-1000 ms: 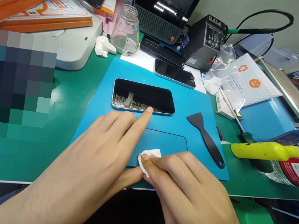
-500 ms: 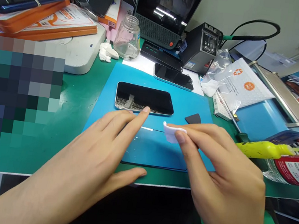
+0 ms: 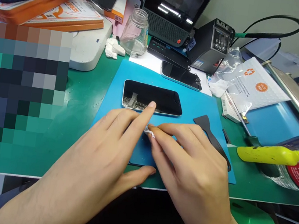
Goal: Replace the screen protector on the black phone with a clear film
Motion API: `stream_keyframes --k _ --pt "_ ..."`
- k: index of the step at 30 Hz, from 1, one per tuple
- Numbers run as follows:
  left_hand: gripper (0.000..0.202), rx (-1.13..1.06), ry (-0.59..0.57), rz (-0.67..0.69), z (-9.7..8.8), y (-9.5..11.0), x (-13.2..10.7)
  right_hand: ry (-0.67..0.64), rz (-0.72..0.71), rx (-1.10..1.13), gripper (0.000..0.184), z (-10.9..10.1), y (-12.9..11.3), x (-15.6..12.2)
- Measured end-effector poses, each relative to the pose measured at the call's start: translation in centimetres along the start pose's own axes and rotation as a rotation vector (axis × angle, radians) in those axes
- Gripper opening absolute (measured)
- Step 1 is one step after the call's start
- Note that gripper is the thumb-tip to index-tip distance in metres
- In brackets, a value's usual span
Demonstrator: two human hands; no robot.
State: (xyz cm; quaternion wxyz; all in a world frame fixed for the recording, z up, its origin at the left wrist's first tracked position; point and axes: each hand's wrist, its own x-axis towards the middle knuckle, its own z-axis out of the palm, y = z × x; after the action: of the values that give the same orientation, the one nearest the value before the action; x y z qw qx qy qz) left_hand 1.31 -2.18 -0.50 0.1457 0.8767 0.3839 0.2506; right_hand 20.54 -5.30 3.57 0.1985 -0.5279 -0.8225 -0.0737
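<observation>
A black-screened smartphone (image 3: 165, 97) lies face up on a blue mat (image 3: 140, 74). My left hand (image 3: 102, 150) is spread over the mat's near left part, its index fingertip at the phone's front edge; whether it touches is unclear. The left thumb points out to the right. Close beside it, my right hand (image 3: 189, 165) pinches a small folded white wipe (image 3: 150, 131) between thumb and index finger, low over the mat below the left index finger. A black flat-bladed pry tool (image 3: 212, 139) lies partly behind the right hand.
A second phone (image 3: 181, 75) rests on white paper behind the mat. A glass jar (image 3: 135, 34), a monitor (image 3: 174, 11) and a dark control box (image 3: 210, 44) stand at the back. On the right are a yellow bottle (image 3: 268, 154) and a bubble mailer (image 3: 262, 83). Orange boxes (image 3: 68, 13) are stacked left.
My right hand has moved left and down with the white wipe, coming in beside the left hand. More of the pry tool shows. The view has shifted slightly; my left hand keeps its pose.
</observation>
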Motion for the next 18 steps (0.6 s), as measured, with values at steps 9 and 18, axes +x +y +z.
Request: stream_keyframes --k 9,18 --pt "0.096 0.026 0.012 -0.008 0.0 0.0 0.1 -0.046 -0.023 0.006 0.017 -0.1 -0.4 -0.9" --pt "0.095 0.037 -0.011 0.009 0.0 -0.1 0.0 -0.159 -0.111 0.095 0.023 -1.8 -0.4 -1.9"
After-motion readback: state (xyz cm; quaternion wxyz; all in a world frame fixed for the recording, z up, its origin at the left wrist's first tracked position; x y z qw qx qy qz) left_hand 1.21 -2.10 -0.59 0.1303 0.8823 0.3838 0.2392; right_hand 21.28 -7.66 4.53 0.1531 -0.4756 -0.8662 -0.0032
